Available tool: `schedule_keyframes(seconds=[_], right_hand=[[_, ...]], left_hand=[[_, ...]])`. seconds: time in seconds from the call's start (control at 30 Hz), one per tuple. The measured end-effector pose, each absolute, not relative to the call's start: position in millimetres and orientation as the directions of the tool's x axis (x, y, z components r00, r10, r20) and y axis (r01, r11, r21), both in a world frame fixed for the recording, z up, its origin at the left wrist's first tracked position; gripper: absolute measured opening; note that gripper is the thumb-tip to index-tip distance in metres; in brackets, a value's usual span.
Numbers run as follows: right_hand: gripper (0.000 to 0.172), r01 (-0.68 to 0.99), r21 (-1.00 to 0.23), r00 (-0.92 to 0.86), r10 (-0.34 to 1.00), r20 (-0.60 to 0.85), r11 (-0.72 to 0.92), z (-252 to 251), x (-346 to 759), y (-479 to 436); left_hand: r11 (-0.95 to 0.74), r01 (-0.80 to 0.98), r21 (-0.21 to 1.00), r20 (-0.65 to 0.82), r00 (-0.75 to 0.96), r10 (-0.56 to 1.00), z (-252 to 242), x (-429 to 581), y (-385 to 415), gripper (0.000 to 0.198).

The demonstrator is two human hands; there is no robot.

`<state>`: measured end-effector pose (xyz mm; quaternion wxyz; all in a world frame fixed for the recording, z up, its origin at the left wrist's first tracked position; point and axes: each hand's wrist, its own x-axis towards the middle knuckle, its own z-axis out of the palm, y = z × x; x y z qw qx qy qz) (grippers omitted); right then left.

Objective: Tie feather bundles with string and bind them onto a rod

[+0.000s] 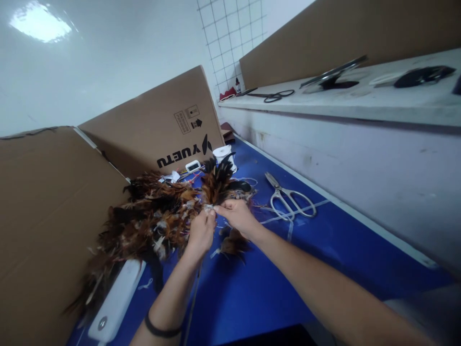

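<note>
Between my two hands stands a bunch of brown and black feathers [215, 185], its tips pointing away from me. My left hand [202, 229] pinches the pale base of the bunch from below. Against the same base, the thumb and fingers of my right hand [236, 215] are pressed together. A big heap of loose brown feathers [144, 226] spreads to the left of my hands. Below my right hand lies a small feather tuft [233, 242] with a pale end. Metal scissors [288, 197] rest on the blue table [248, 293] to the right, with clear ribbon across their handles.
Cardboard sheets [162, 120] wall off the back and left. A long white device [117, 300] lies at front left. Behind the feathers are a white spool [222, 153] and a small display device [193, 166]. On the right ledge [378, 103] lie black scissors [277, 95] and a phone-like slab [334, 70].
</note>
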<state>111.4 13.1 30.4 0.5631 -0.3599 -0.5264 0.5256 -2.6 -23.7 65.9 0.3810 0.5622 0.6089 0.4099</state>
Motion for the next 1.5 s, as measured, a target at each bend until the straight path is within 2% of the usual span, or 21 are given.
schedule_keyframes(seconds=[0.07, 0.13, 0.27, 0.37, 0.47, 0.6, 0.7, 0.77, 0.83, 0.93, 1.03, 1.1, 1.17, 1.27, 1.37, 1.5], right_hand=[[0.027, -0.144, -0.965, -0.065, 0.971, 0.228, 0.217, 27.8, 111.2, 13.9], [0.026, -0.058, -0.967, -0.026, 0.968, 0.251, 0.249, 26.7, 111.4, 13.9], [0.027, 0.079, -0.946, -0.019, 0.950, 0.312, 0.313, 28.4, 111.1, 12.1], [0.036, 0.113, -0.930, 0.007, 0.936, 0.352, 0.349, 32.0, 109.0, 8.8], [0.041, 0.047, -0.958, 0.056, 0.957, 0.284, 0.282, 35.5, 106.5, 4.7], [0.033, -0.193, -0.973, 0.080, 0.990, 0.115, 0.129, 38.2, 105.6, 1.4], [0.028, -0.346, -0.934, 0.030, 0.996, 0.083, 0.088, 40.0, 107.3, 0.7], [0.029, -0.389, -0.919, 0.008, 0.997, 0.071, 0.068, 41.3, 108.8, 0.1], [0.032, -0.402, -0.914, 0.005, 0.998, 0.058, 0.055, 42.4, 109.9, -0.9], [0.033, -0.415, -0.908, -0.022, 0.997, 0.075, 0.059, 42.1, 110.3, -1.7], [0.032, -0.428, -0.901, -0.033, 0.995, 0.092, 0.069, 39.8, 109.5, -0.9], [0.031, -0.428, -0.901, -0.035, 0.995, 0.092, 0.068, 38.9, 109.0, -0.1], [0.029, -0.436, -0.898, -0.062, 0.993, 0.098, 0.061, 39.5, 108.9, 0.0], [0.029, -0.433, -0.901, -0.139, 0.985, 0.101, 0.031, 41.7, 109.7, -0.7], [0.031, -0.322, -0.946, -0.196, 0.974, 0.115, 0.047, 40.3, 110.7, 0.5], [0.036, -0.066, -0.974, -0.186, 0.956, 0.227, 0.218, 29.8, 109.6, 7.0]], left_hand=[[-0.047, 0.579, 0.814, 0.132, -0.104, 0.986, 63.6, -2.0, -22.5, 0.025], [-0.074, 0.701, 0.709, 0.212, -0.112, 0.971, 62.2, -1.2, -21.5, 0.022], [-0.046, 0.762, 0.645, 0.228, -0.135, 0.964, 58.6, 0.8, -21.6, 0.020], [-0.062, 0.807, 0.587, 0.279, -0.129, 0.952, 54.4, 4.3, -26.2, 0.016], [-0.055, 0.870, 0.490, 0.331, -0.127, 0.935, 49.9, 11.1, -33.5, 0.018], [-0.048, 0.904, 0.425, 0.355, -0.117, 0.928, 52.7, 18.5, -42.0, 0.023], [-0.128, 0.853, 0.506, 0.336, -0.058, 0.940, 62.4, 15.4, -44.7, 0.027], [-0.157, 0.743, 0.651, 0.268, -0.032, 0.963, 68.3, 9.8, -43.4, 0.034], [-0.068, 0.576, 0.815, 0.115, -0.046, 0.992, 72.0, 4.5, -40.1, 0.043], [0.084, 0.229, 0.970, -0.084, -0.010, 0.996, 75.4, 1.3, -33.9, 0.035], [0.221, -0.080, 0.972, -0.208, 0.148, 0.967, 79.7, 1.2, -29.7, 0.026], [0.320, -0.165, 0.933, -0.275, 0.247, 0.929, 82.2, -0.2, -28.4, 0.025], [0.369, -0.192, 0.909, -0.299, 0.317, 0.900, 83.1, -3.0, -28.1, 0.027], [0.321, -0.166, 0.932, -0.252, 0.337, 0.907, 80.4, -6.9, -29.3, 0.031], [0.226, -0.039, 0.973, -0.211, 0.233, 0.949, 73.5, -9.4, -30.6, 0.037], [0.141, 0.180, 0.974, -0.151, 0.046, 0.987, 58.9, -13.3, -30.8, 0.036]])
